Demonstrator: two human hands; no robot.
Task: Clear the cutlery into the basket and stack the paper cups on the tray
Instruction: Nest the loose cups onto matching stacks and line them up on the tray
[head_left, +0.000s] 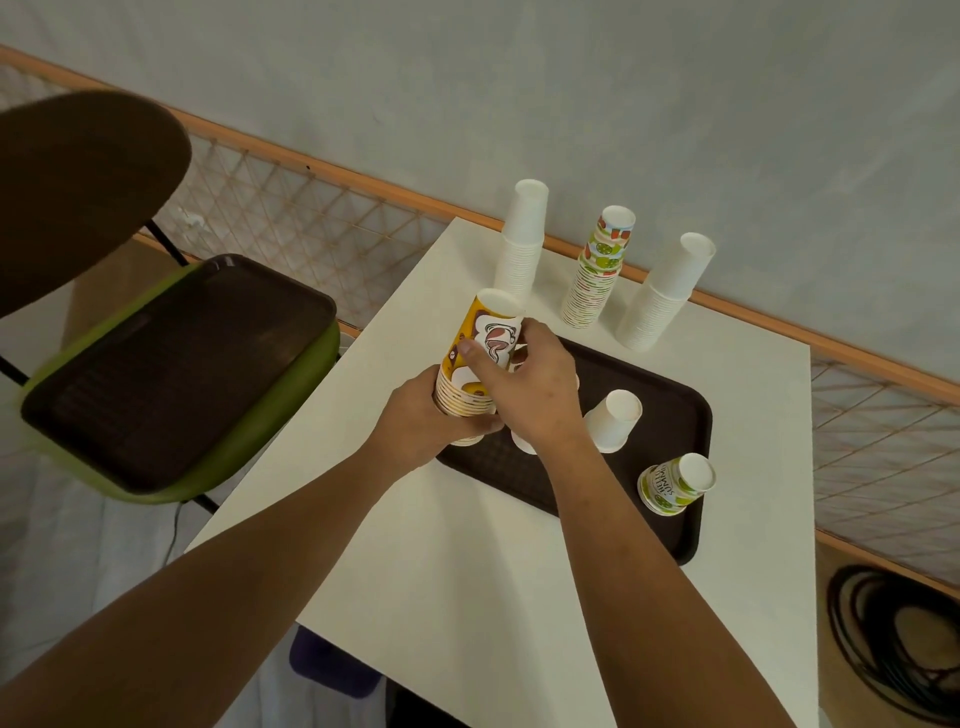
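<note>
We hold the yellow cups (485, 353) at the tray's (670, 415) edge
Our left hand (421, 415) grips the bottom and our right hand (524, 395) grips the top. If we tip them, cups may fall.

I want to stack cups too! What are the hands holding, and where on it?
Both hold the yellow cup stack. The left hand grips its lower, rimmed end; the right hand grips it near the top.
</note>
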